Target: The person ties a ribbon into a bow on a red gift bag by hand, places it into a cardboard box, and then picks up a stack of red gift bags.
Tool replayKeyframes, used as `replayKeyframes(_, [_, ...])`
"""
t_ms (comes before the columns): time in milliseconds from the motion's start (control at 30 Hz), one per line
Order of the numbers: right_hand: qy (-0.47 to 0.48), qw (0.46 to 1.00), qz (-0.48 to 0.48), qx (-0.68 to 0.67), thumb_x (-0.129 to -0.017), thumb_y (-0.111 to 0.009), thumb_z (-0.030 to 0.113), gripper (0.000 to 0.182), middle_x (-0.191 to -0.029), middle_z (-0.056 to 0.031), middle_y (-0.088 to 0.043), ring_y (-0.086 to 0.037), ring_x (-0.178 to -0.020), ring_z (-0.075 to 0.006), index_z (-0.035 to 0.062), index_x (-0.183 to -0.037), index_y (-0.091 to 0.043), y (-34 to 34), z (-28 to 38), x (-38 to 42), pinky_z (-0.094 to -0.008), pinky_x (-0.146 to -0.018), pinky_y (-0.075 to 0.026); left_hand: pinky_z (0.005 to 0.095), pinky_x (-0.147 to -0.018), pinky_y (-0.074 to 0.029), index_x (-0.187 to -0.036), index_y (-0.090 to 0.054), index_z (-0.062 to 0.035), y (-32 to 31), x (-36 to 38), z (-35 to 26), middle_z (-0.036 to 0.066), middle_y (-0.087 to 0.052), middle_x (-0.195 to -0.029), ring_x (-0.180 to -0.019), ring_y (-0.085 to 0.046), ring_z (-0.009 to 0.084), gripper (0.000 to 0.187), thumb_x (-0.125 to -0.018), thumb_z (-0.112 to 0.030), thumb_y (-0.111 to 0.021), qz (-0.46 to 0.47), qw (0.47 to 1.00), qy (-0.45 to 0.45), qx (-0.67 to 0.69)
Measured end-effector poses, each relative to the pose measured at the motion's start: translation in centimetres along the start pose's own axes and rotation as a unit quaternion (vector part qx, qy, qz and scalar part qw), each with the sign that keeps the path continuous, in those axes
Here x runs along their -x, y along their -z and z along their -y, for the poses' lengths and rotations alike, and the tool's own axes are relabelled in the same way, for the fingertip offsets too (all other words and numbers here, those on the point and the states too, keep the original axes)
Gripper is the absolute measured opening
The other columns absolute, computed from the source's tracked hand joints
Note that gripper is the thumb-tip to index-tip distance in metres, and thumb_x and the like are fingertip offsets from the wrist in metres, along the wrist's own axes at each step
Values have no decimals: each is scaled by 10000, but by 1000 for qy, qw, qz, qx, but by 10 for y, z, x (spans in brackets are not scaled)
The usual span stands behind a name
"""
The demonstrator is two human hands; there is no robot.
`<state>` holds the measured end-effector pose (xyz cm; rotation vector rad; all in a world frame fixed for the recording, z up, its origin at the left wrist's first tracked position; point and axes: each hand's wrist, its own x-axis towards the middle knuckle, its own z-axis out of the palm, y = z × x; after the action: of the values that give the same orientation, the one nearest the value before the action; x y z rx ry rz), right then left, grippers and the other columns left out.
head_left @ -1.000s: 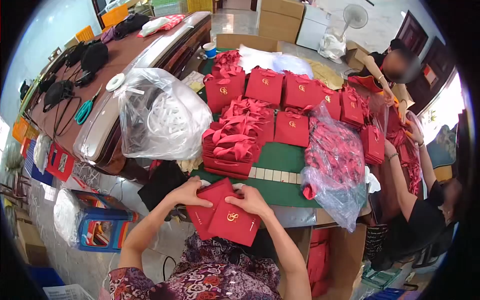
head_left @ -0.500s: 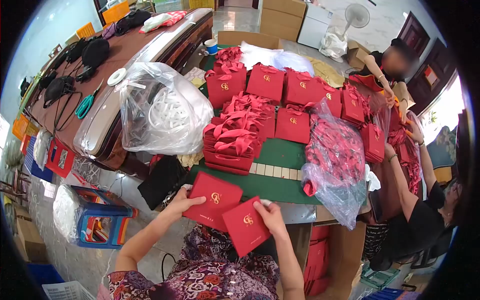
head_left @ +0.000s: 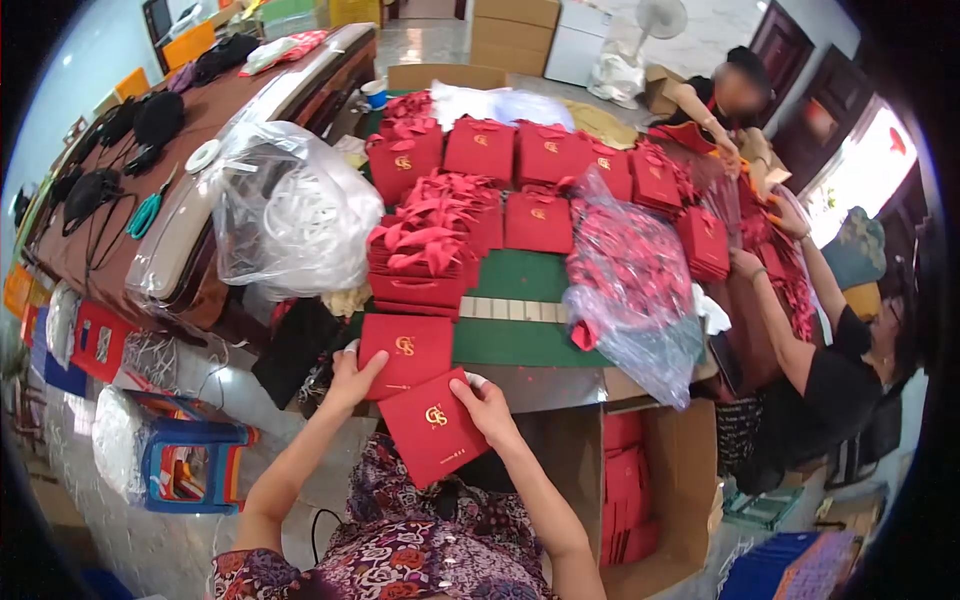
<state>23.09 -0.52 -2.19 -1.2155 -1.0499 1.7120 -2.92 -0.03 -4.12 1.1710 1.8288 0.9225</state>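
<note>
My left hand [head_left: 354,378] grips a flat red paper gift bag [head_left: 415,342] with a gold logo, its thumb on the front face. Lower and nearer to me, a second red gift bag [head_left: 430,440] is tilted in my right hand [head_left: 484,406], which pinches its upper right corner. This second bag overlaps the lower part of the first. Just beyond my hands stands a dense row of red bags with ribbon handles [head_left: 425,235] on the green table top [head_left: 525,340].
More red bags [head_left: 480,150] stand farther back. A clear plastic bag of white strips [head_left: 295,220] lies left, and a plastic-wrapped red bundle [head_left: 630,270] right. Below the table is a carton [head_left: 675,490] with red bags. Two other people work at the right.
The view has swung right, so the scene sits farther left. The bag in my left hand is more upright, and the right-hand bag overlaps it more.
</note>
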Motion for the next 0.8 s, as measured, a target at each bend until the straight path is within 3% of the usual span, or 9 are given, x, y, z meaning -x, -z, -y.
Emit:
replayKeyframes(167, [18,999,-50,-3,-990,-616,240,316,-1046,-47,-683,-617,-947,-102,-28,-1157,-635,24,-5,22,-254,-833,-500,433,-1140,-277,-1512,-287,13,0,-5,6,292,-408,-1430,-1344,-370,394,905,-881,-505,-679,-18,1000,-7,16])
replayKeyframes(200, [32,997,-65,-20,-994,-608,230,297,-1039,-38,-684,-616,-936,-98,-17,-1156,-636,25,4,32,-251,-831,-500,433,-1140,-277,-1512,-287,13,-1,-8,13,292,-408,-1430,-1344,-370,394,905,-881,-505,-679,-19,1000,-10,17])
replayKeyframes(267, [73,992,-98,-27,-999,-597,212,281,-1050,-38,-686,-619,-949,-99,-7,-1172,-633,40,-7,35,-251,-843,-498,433,-1148,-263,-1511,-281,20,-6,-19,31,278,-408,-1434,-1368,-349,381,906,-887,-508,-672,3,990,-7,142])
replayKeyframes(500, [113,980,-145,-79,-1009,-567,163,259,-1114,-65,-680,-629,-1015,-130,-10,-1196,-613,80,-10,45,-264,-895,-494,425,-1148,-257,-1514,-277,-2,1,9,15,259,-372,-1451,-1377,-336,350,823,-920,-414,-673,-51,986,-70,143])
replayKeyframes(600, [120,980,-153,-51,-1017,-541,151,262,-1110,-75,-682,-634,-1009,-133,-18,-1207,-603,96,-5,36,-269,-887,-501,429,-1134,-274,-1494,-302,-3,6,40,0,254,-383,-1419,-1325,-371,366,766,-916,-321,-692,-88,984,-132,80])
replayKeyframes(667, [139,978,-157,-6,-1020,-528,144,269,-1112,-85,-684,-640,-993,-136,-30,-1214,-594,105,0,29,-272,-872,-509,415,-1095,-332,-1491,-326,-39,2,48,1,204,-409,-1385,-1280,-410,332,702,-914,-207,-689,-150,955,-251,-54])
replayKeyframes(800, [233,941,-206,132,-997,-554,116,265,-1079,-66,-682,-616,-957,-108,-31,-1214,-589,116,-11,-11,-260,-853,-494,431,-1107,-312,-1458,-381,-40,-3,84,-41,221,-408,-1380,-1289,-400,364,675,-862,-90,-693,-219,906,-351,-88])
